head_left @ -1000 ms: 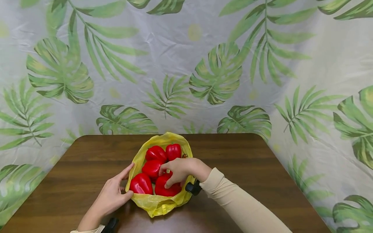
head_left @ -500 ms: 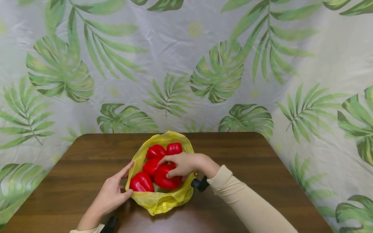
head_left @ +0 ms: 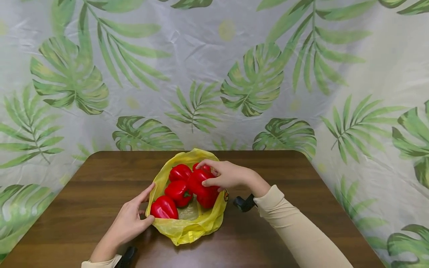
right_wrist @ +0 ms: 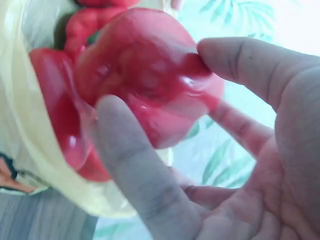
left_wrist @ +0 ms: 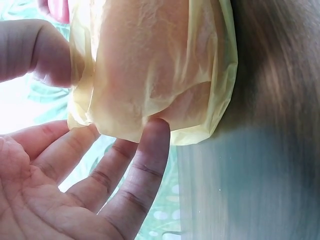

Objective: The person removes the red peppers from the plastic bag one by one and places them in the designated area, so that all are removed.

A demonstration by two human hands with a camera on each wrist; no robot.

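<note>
A yellow plastic bag (head_left: 186, 229) stands with its mouth open on the table, several red bell peppers inside. My right hand (head_left: 226, 175) grips one red bell pepper (head_left: 197, 180) with spread fingers and thumb, above the bag's right part; in the right wrist view this pepper (right_wrist: 145, 75) is slightly blurred. Just below it another red pepper (head_left: 207, 200) shows, and more peppers (head_left: 164, 207) lie at the left and back. My left hand (head_left: 129, 221) holds the bag's left side, thumb and index finger at the rim; its other fingers (left_wrist: 152, 150) touch the outside.
The bag rests on a brown wooden table (head_left: 285, 223) with rounded far corners. Behind the table hangs a pale cloth (head_left: 197, 56) printed with green leaves. A black strap mount (head_left: 244, 203) projects from my right wrist.
My right hand has lifted the pepper from the near right of the bag and moved it up and away. Bare bag bottom and another pepper show underneath. The left hand stays put.
</note>
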